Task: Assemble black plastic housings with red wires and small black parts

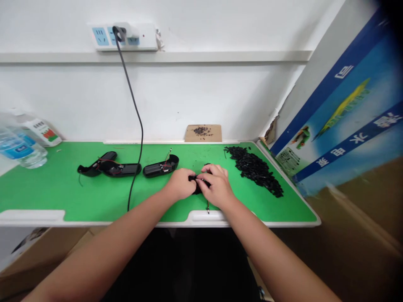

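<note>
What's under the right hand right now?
Part of a black piece shows between the right hand and left hand; a thin wire trails out below. The hands cover the rest.

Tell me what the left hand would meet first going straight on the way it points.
The black part, which the left hand touches now; just past it, the right hand seems to come next. Depth is unclear, since the hands hide much of the part.
</note>
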The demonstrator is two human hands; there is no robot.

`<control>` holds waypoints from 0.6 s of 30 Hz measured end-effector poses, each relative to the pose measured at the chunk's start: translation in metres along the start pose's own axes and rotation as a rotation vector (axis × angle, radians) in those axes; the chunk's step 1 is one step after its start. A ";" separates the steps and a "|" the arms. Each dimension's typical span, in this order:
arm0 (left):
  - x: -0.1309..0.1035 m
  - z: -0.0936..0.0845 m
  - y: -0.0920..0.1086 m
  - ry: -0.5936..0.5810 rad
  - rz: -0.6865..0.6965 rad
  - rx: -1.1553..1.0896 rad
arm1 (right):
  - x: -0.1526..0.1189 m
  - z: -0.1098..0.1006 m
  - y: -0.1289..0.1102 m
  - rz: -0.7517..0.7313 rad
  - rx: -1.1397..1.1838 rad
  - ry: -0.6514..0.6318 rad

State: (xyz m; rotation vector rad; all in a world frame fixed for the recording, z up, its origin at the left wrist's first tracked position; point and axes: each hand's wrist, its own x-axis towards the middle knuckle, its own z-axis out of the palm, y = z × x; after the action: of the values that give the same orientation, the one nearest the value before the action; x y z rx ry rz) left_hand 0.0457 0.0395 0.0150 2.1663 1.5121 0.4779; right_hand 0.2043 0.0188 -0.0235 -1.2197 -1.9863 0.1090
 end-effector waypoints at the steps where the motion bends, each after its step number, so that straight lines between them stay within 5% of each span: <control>1: -0.001 0.002 -0.001 0.023 0.020 -0.005 | 0.000 -0.001 -0.001 -0.009 -0.018 -0.005; 18: -0.004 0.019 -0.008 0.175 0.171 -0.153 | -0.001 -0.006 -0.004 -0.186 -0.228 -0.014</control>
State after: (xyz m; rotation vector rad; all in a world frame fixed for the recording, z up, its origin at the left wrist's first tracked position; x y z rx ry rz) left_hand 0.0477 0.0346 -0.0055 2.1893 1.3331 0.8322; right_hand 0.2060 0.0140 -0.0184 -1.1685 -2.1579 -0.2077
